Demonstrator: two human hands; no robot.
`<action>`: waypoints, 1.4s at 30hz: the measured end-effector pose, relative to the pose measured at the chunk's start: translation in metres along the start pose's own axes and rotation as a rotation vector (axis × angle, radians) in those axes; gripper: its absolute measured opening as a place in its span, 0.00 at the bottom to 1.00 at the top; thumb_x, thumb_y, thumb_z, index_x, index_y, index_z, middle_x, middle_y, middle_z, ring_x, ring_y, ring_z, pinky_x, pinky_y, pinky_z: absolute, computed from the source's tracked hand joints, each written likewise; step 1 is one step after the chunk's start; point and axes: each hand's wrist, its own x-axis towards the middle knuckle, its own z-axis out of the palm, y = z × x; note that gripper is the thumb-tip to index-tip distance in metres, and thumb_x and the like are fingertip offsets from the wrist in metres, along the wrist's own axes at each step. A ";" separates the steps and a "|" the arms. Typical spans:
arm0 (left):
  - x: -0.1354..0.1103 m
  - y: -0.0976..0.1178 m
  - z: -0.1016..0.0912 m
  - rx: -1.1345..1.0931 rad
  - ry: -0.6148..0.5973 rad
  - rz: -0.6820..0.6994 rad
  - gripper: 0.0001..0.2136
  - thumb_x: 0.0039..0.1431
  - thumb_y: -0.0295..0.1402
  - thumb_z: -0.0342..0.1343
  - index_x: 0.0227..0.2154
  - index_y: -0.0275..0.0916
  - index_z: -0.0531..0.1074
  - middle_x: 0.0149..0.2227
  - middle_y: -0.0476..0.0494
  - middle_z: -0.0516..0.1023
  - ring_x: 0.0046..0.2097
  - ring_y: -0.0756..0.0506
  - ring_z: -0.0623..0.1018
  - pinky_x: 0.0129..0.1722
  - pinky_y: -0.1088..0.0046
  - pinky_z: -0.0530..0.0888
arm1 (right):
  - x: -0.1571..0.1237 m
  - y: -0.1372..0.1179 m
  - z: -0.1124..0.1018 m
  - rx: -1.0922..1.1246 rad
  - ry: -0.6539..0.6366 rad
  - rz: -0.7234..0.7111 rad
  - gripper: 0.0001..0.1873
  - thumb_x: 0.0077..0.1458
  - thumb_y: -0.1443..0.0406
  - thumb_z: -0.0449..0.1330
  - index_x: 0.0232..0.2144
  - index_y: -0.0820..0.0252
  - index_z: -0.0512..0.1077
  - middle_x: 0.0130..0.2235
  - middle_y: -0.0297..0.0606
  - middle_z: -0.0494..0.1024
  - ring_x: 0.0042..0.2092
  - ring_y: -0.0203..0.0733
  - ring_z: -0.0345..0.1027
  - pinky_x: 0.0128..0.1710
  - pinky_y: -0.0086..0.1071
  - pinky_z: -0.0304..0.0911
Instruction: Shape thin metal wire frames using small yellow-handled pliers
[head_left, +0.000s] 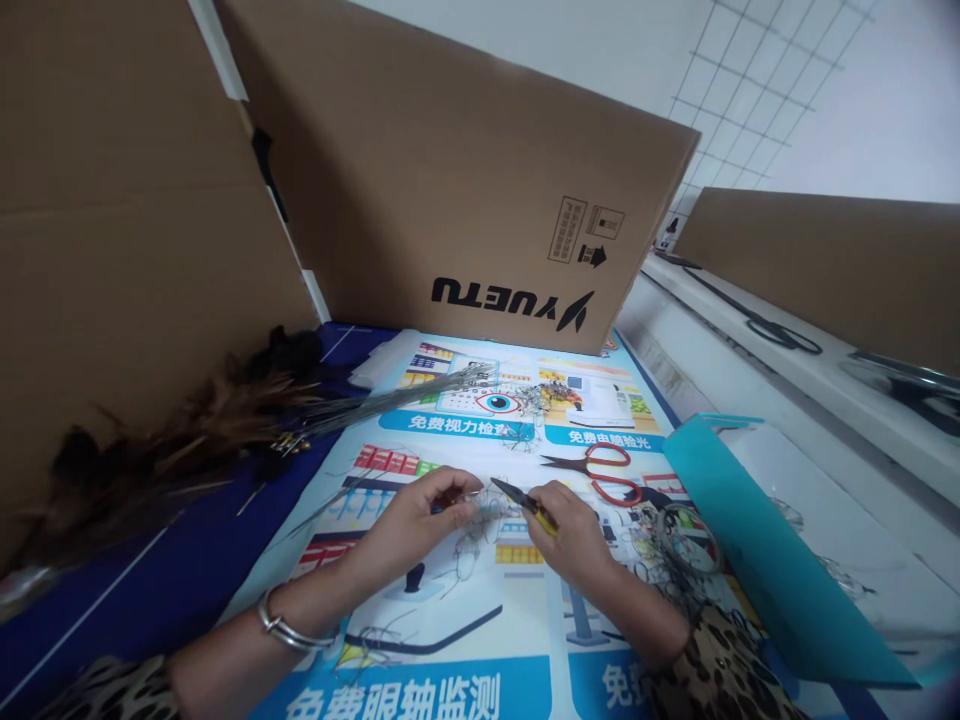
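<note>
My left hand is pinched shut on a small tangle of thin wire over a printed poster. My right hand is closed around yellow-handled pliers, whose dark jaws point left and meet the wire by my left fingertips. More loose wire loops lie on the poster just below both hands. A silver bangle sits on my left wrist.
Red-handled scissors lie right of my hands. A coil of wire lies beside a teal sheet. Brown feathers on wire stems spread at left. Cardboard panels wall the back and left. Wire scraps lie farther back.
</note>
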 end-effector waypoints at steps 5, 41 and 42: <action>0.002 -0.002 -0.001 -0.003 -0.023 0.069 0.08 0.52 0.33 0.53 0.35 0.40 0.73 0.38 0.44 0.74 0.41 0.45 0.72 0.42 0.70 0.67 | 0.000 -0.004 -0.002 0.073 -0.058 0.057 0.05 0.52 0.68 0.53 0.34 0.58 0.66 0.32 0.35 0.69 0.34 0.37 0.64 0.34 0.28 0.60; 0.002 0.001 0.001 0.022 -0.051 0.077 0.04 0.50 0.30 0.54 0.30 0.39 0.71 0.32 0.47 0.71 0.35 0.47 0.70 0.36 0.73 0.66 | -0.001 -0.009 -0.001 0.163 -0.093 0.065 0.06 0.53 0.68 0.54 0.35 0.58 0.66 0.32 0.35 0.69 0.35 0.37 0.63 0.34 0.28 0.59; 0.002 0.001 0.000 0.035 -0.037 0.087 0.04 0.50 0.29 0.54 0.30 0.38 0.71 0.32 0.46 0.70 0.36 0.47 0.70 0.36 0.73 0.66 | -0.001 -0.009 -0.001 0.163 -0.094 0.071 0.06 0.53 0.68 0.54 0.35 0.58 0.66 0.32 0.35 0.69 0.34 0.37 0.63 0.33 0.28 0.59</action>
